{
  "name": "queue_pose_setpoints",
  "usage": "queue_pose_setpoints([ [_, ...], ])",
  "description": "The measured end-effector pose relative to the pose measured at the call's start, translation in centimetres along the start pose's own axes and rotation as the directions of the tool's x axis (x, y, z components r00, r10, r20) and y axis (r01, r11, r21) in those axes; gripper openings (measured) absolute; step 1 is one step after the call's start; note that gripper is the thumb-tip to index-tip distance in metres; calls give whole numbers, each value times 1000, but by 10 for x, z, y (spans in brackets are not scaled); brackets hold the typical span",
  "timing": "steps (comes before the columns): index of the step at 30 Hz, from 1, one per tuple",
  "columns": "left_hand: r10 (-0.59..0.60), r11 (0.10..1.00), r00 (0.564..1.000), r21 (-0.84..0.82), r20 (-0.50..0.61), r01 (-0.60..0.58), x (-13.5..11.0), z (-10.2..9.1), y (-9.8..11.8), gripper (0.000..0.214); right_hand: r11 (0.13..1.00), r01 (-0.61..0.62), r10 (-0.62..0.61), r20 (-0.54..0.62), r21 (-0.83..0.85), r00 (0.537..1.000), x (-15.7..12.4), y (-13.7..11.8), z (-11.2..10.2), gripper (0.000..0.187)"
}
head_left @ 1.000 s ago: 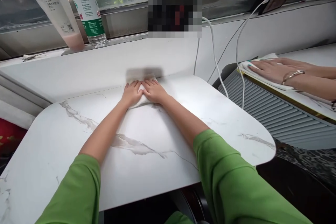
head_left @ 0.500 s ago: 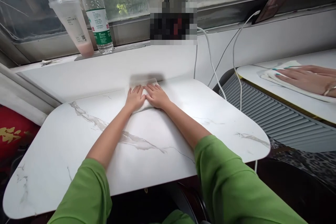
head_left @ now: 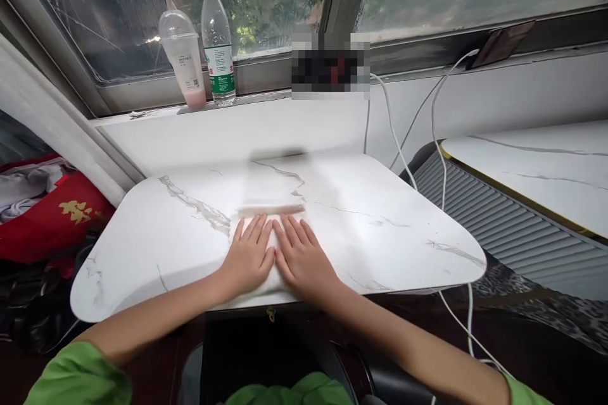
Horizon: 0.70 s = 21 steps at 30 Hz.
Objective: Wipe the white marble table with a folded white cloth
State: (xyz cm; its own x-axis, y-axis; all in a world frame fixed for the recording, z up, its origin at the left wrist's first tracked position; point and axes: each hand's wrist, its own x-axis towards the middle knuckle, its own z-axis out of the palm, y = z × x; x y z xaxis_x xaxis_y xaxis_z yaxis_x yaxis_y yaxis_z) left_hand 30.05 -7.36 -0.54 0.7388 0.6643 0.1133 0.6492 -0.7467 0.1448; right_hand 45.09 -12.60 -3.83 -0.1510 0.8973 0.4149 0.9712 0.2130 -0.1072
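A white folded cloth (head_left: 272, 283) lies on the white marble-patterned table (head_left: 190, 259), close to its near edge. Both hands press on it from above, side by side with their thumbs nearly touching. My left hand (head_left: 249, 257) lies flat with fingers stretched forward. Likewise flat, my right hand (head_left: 301, 256) has its fingers slightly apart. The palms cover much of the cloth. Beyond the fingertips, the tabletop shows a blurred reflection.
A lidded plastic cup (head_left: 187, 66) with a straw and a clear green-capped bottle (head_left: 221, 69) stand on the window sill. White cables (head_left: 392, 117) hang at the right. Another table (head_left: 532, 158) stands at the right; a red bag (head_left: 47, 228) lies at the left.
My two hands have drawn the cloth from the table's far edge back towards me. The other person's hand and cloth on the right-hand table have gone out of view.
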Motion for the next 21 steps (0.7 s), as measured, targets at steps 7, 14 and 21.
queue_pose_setpoints([
  [7,-52,998,998,-25,30,53,-21,-5,-9,54,996,91,-89,63,-16,994,8,-20,-2,58],
  [14,-288,944,957,-177,-22,279,67,-1,-75,53,1000,27,-26,79,-15,997,102,9,40,57],
  [21,-249,958,952,-187,-179,216,152,3,-144,45,999,-37,38,87,-20,995,198,42,79,55],
])
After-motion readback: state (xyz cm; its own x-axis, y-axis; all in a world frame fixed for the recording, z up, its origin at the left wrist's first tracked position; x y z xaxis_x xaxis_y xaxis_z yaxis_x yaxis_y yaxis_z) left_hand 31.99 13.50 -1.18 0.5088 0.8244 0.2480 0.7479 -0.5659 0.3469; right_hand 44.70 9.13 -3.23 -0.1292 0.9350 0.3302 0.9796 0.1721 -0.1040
